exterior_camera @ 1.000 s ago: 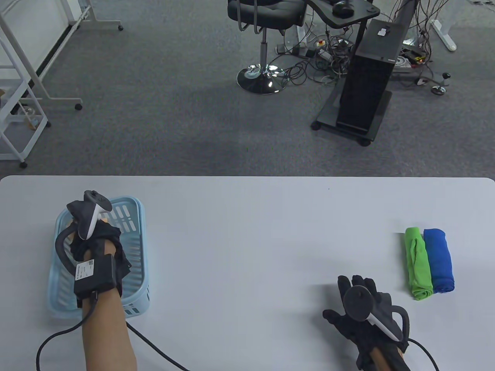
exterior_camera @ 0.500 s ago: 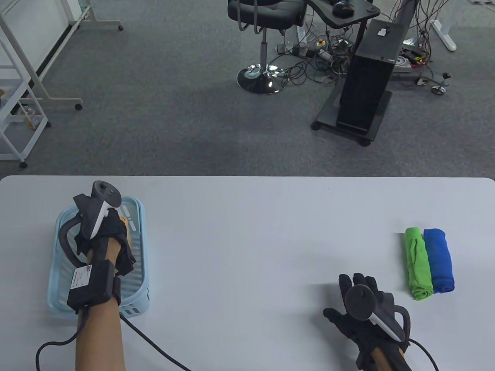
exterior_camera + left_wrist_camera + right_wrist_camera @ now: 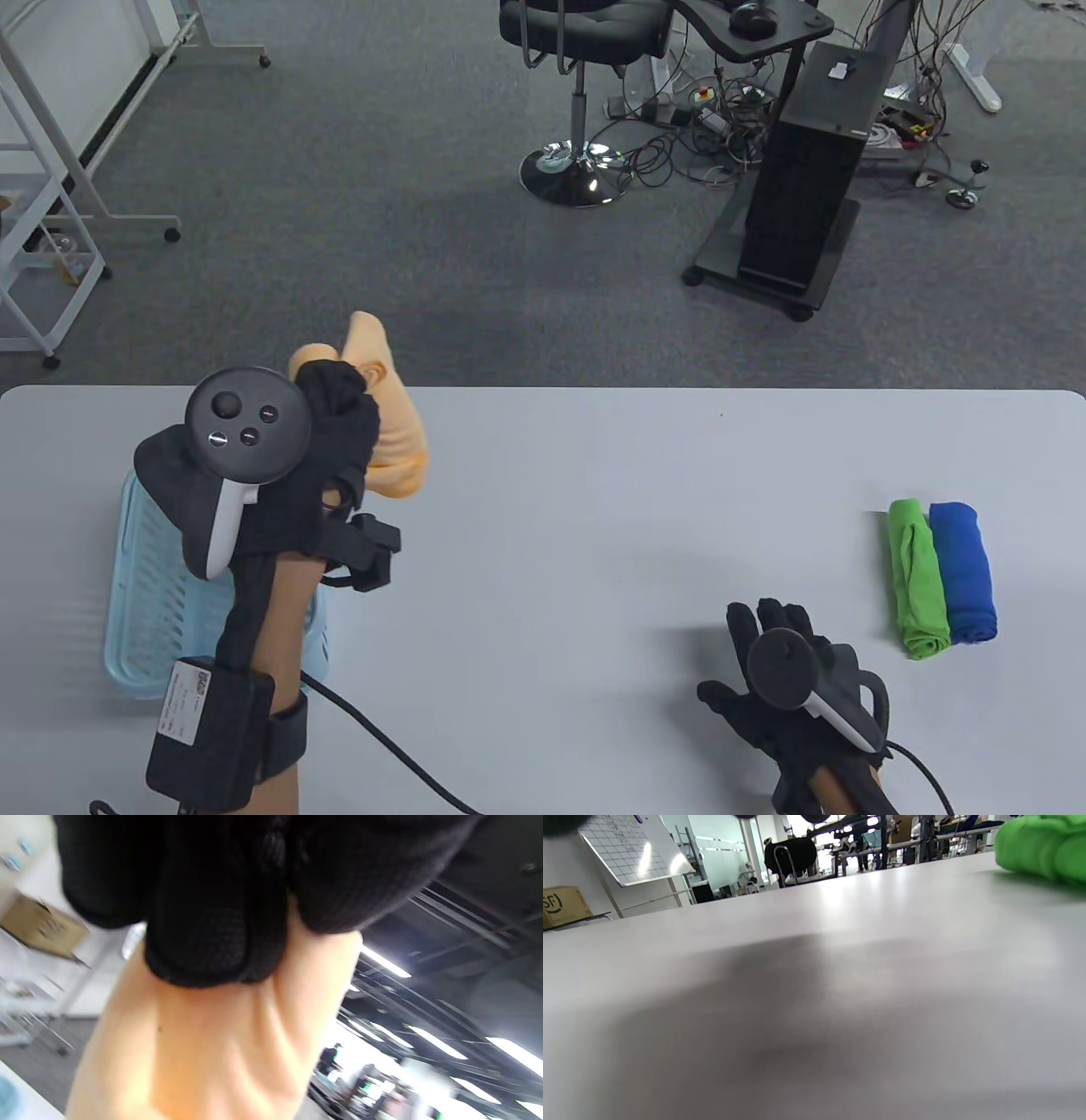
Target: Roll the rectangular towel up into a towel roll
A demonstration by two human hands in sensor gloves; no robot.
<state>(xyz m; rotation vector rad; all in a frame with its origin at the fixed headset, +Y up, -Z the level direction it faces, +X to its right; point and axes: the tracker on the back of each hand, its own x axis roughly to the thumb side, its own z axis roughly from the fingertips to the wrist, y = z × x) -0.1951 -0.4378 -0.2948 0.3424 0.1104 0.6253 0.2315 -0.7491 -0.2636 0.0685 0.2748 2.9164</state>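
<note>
**Orange towel lifted clear, not yet spread for rolling**

Nearest: right hand [image 3: 785, 679] lies palm down on the white tabletop [image 3: 594, 526], fingers [image 3: 751, 624] straight and spread, gripping nothing. Its wrist view shows only bare table under it, with the rolled green cloth towel [image 3: 1043, 849] off past the fingertips.

Left hand [image 3: 314, 458] is raised above the pale blue slotted plastic basket [image 3: 144, 594], fingers [image 3: 212, 899] curled tight around a bunched soft orange cloth towel [image 3: 390, 424]. The towel is held in the air, sticking out beyond the knuckles on the far and thumb side, crumpled, not flat. In the wrist view, cloth hangs below the curled fingers in loose folds (blurred, edges unreadable).

Step, judged: fetch phase, towel out of the basket, rolling not begun. Next move calls for bringing it to the open table between the hands, right hand joining to find corners and spread it into a flat rectangle before any roll starts. Risk: a one-handed bunch grip hides the corners.

Orientation: long axis of the bundle runs roughly from near the palm up and away toward the far table edge, free end pointing away from the person. True long edge of the rectangle cannot be told while crumpled.

Farther right, well apart from both hands: the green roll touches a rolled blue cloth towel [image 3: 963, 573], side by side, axes running near to far.
</note>
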